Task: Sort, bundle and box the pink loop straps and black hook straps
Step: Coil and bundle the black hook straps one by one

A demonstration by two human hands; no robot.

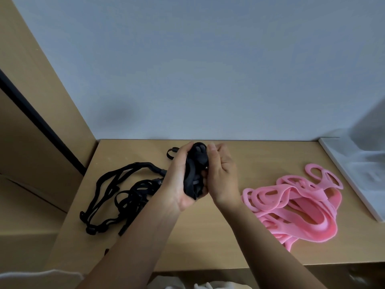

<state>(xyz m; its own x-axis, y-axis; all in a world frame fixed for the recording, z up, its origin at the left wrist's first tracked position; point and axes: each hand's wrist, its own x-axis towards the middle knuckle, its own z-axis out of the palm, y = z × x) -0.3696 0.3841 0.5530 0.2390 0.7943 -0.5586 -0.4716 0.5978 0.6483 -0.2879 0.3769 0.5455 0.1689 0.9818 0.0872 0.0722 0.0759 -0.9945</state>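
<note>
A wad of black hook straps (195,170) is held above the middle of the wooden table (208,236). My left hand (177,180) grips it from the left and below. My right hand (223,174) holds it from the right, thumb on top and fingers curled against it. More black hook straps (123,195) lie in a loose tangle on the table to the left, some trailing up into my left hand. A heap of pink loop straps (302,203) lies on the table to the right, apart from both hands.
A white tray or box (358,176) stands at the table's right edge, blurred. A blue-grey wall rises behind the table. Tan cardboard panels (31,142) stand to the left. White fabric (41,276) shows below the front edge.
</note>
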